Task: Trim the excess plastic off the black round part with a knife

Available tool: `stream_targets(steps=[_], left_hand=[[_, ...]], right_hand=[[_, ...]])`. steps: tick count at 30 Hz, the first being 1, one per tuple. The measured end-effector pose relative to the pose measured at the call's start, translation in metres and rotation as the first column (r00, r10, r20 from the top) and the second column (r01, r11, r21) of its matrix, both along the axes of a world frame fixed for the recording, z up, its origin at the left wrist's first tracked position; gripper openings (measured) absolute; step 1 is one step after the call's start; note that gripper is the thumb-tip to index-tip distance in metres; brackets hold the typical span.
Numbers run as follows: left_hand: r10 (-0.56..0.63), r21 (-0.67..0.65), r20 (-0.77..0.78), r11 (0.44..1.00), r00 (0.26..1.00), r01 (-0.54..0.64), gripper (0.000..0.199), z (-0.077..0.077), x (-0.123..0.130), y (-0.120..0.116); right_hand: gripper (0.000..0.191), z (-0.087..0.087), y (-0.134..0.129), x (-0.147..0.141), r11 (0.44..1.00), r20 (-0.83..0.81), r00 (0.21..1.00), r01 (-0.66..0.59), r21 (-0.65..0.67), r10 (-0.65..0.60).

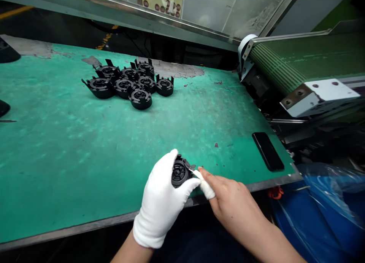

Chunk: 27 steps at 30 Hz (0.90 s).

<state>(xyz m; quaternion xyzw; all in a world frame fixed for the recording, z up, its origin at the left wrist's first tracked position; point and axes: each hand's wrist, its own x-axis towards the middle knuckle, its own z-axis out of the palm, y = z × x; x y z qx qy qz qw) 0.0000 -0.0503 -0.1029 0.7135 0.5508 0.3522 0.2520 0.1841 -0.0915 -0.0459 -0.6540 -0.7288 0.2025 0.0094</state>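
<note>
The white-gloved left hand (161, 198) is gripping a round black plastic housing (179, 172) above the near edge of the green worktable (94, 152), thumb and fingers curling around its sides. The right hand (230, 198), with white wrapping (205, 185) on one digit, is pinching a small blade-like tool (191, 169) against the housing's rim. Similar black housings (140, 98) are standing clustered farther back; a smartphone (268, 151) is lying at right.

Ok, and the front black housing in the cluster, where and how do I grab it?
I'd grip the front housing by its smooth outer wall, coming from above and the near side. It's round and sits with its detailed face up; the other housings crowd its far side, while the near wall is exposed.
</note>
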Motion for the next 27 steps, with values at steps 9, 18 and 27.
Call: stream_targets(steps=[9,18,27], left_hand=[[-0.338,-0.101,-0.072,0.938,0.938,0.331,0.082,0.02,-0.024,0.026],[-0.14,-0.298,0.019,0.944,0.99,0.139,0.102,0.028,-0.016,0.002],[-0.027,-0.227,0.029,0.973,0.999,0.033,0.083,0.015,-0.001,-0.003]], right_hand=[[0.037,0.012,0.026,0.038,0.99,-0.294,0.947,-0.143,-0.015,0.132],[0.038,-0.008,0.045,0.037,0.938,-0.222,0.916,-0.346,-0.019,0.333],[0.054,-0.01,0.043,0.034,0.958,-0.108,0.953,-0.285,-0.012,0.282]])
